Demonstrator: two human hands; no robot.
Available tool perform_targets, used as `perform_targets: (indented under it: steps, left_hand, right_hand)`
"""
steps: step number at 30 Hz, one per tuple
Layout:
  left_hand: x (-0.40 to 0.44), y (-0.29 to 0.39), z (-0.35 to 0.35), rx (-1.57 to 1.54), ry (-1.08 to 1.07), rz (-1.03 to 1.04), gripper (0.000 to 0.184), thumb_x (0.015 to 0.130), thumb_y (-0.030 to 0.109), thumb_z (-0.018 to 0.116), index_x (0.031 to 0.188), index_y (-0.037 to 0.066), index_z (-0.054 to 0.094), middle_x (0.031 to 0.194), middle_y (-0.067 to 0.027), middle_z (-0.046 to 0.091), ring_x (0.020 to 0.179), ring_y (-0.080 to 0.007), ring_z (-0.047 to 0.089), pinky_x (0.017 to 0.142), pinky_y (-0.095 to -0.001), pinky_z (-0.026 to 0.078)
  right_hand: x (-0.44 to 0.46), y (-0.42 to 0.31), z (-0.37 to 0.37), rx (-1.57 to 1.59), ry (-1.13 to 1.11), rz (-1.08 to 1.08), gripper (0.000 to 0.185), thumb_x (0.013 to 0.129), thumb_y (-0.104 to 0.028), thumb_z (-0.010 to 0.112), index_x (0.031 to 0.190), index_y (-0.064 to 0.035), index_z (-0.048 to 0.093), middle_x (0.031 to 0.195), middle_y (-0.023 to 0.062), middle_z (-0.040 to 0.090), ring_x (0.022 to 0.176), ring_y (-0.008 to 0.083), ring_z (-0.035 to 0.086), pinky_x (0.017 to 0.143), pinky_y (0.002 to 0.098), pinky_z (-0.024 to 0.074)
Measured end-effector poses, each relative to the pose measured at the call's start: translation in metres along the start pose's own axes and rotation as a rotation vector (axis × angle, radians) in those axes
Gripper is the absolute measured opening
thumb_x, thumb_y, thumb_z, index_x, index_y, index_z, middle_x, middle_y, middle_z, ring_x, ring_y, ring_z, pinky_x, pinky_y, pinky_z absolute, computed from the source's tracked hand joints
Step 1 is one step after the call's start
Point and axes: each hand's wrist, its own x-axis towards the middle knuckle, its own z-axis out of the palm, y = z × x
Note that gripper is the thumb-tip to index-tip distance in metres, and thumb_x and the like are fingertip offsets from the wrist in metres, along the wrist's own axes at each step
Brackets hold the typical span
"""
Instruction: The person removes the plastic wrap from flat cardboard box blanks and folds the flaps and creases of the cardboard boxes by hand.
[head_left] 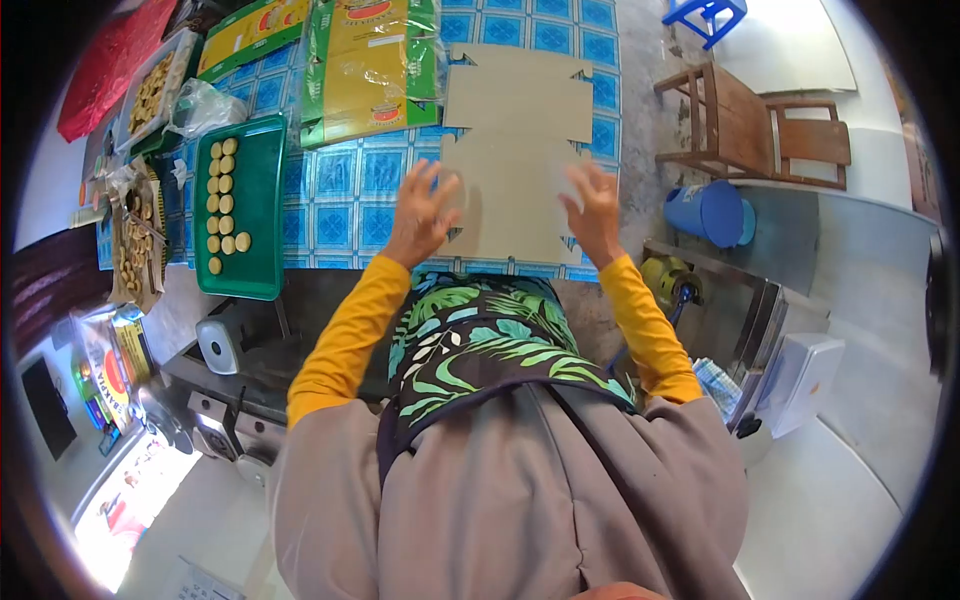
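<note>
An unfolded cardboard box blank, plain grey-beige side up, lies flat on the table in front of me. My left hand is at its left edge, fingers spread and slightly blurred, holding nothing. Over the right edge is my right hand, its fingers also apart and blurred, with nothing in them. Whether either hand touches the cardboard, I cannot tell. Slots and notched flaps show along the blank's sides.
Left of the blank, a green tray carries rows of round pastries. Printed green-and-yellow box blanks lie behind it on the blue checked tablecloth. A wooden chair and a blue bin stand to the right.
</note>
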Motion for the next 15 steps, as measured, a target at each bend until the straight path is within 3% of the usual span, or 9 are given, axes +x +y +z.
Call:
perform_targets:
  steps: [1,3,10,15]
  left_hand:
    - [-0.008,0.001,-0.001,-0.005,-0.007,0.005,0.064,0.072,0.018,0.077,0.128,0.003,0.050,0.135,-0.0241,0.040,0.130,-0.0397,0.034,0.107,-0.0506,0.030]
    - [-0.025,0.000,-0.001,-0.051,-0.269,0.277,0.068,0.067,0.027,0.080,0.125,0.004,0.052,0.133,-0.0228,0.043,0.129,-0.0405,0.036,0.106,-0.0486,0.034]
    - [-0.026,0.005,0.013,0.065,-0.267,0.329,0.063,0.066,0.030,0.080,0.117,0.002,0.054,0.125,-0.0189,0.046,0.121,-0.0365,0.043,0.102,-0.0442,0.039]
    - [-0.017,-0.001,0.016,0.019,-0.310,0.456,0.047,0.068,0.027,0.078,0.101,0.001,0.057,0.103,-0.0136,0.053,0.104,-0.0305,0.051,0.093,-0.0375,0.044]
  right_hand:
    - [-0.014,-0.007,-0.006,-0.003,0.000,0.010,0.051,0.069,-0.019,0.077,0.116,-0.0080,0.060,0.119,0.0156,0.055,0.109,0.0360,0.049,0.093,0.0444,0.0417]
    - [-0.040,-0.022,-0.014,0.127,-0.351,-0.294,0.050,0.067,-0.021,0.078,0.112,-0.0062,0.061,0.116,0.0153,0.053,0.110,0.0355,0.048,0.092,0.0443,0.0428]
    - [-0.050,-0.039,-0.007,-0.117,-0.412,-0.350,0.054,0.064,-0.019,0.079,0.112,-0.0039,0.060,0.113,0.0138,0.049,0.106,0.0338,0.049,0.089,0.0418,0.0463]
    - [-0.042,-0.042,-0.010,-0.169,-0.543,-0.390,0.046,0.064,-0.020,0.078,0.104,-0.0027,0.064,0.102,0.0132,0.052,0.100,0.0301,0.050,0.087,0.0387,0.0469]
